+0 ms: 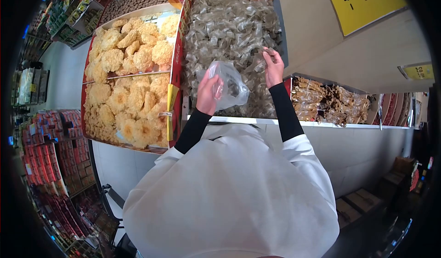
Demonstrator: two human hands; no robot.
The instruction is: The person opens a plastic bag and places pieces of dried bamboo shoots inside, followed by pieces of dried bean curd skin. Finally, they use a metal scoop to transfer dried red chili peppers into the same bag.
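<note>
My left hand (pixel 209 91) is closed on the side of a clear plastic bag (pixel 233 87), whose mouth gapes towards the right. My right hand (pixel 274 68) pinches a thin, translucent grey-brown piece (pixel 268 50) between thumb and fingertips, at the right side of the bin. Beneath both hands spreads a deep heap of similar glossy grey-brown pieces (pixel 225 23); I cannot make out their exact kind. What lies inside the bag is hard to see.
Left of the heap, a red-sided box (pixel 176 60) holds pale yellow, frilly dried pieces (pixel 133 51). Brown dried goods (pixel 317 99) fill a bin to the right. A yellow sign (pixel 363 9) and a price tag (pixel 418 71) are at the upper right. Packed shelves (pixel 50 152) stand left.
</note>
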